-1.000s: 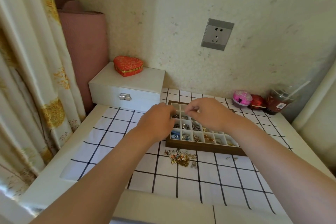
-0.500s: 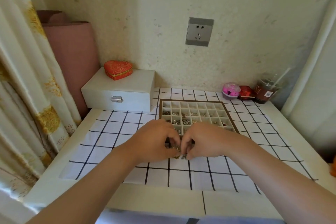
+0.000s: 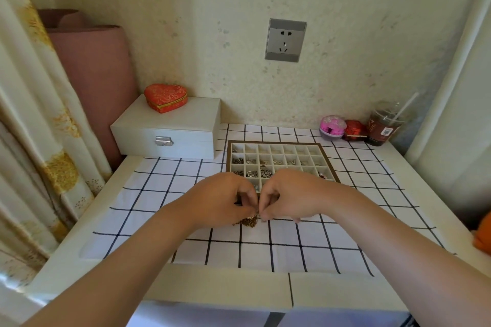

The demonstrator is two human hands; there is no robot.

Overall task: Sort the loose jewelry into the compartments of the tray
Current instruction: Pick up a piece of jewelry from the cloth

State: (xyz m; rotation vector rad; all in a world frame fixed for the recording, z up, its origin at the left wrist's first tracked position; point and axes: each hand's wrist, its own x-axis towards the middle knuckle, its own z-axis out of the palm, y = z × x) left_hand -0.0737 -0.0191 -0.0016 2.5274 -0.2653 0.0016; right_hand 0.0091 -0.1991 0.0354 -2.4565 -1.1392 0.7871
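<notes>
Both hands have come back from over the tray to the cloth w/in the last sec. L to R: left hand (image 3: 225, 198) curled, thumb & forefinger pinching the top of the small tangled heap of gold-coloured metal jewelry (image 3: 248, 221), which lies on the white black-gridded cloth (image 3: 159, 194) just in front of the tray. Right hand (image 3: 289, 195) also narrow, tips nipping the same heap. Brown-rimmed tray of white square compartments (image 3: 273, 142) behind, several cells part-filled. Prob. teasing one piece free for the next drop.
</notes>
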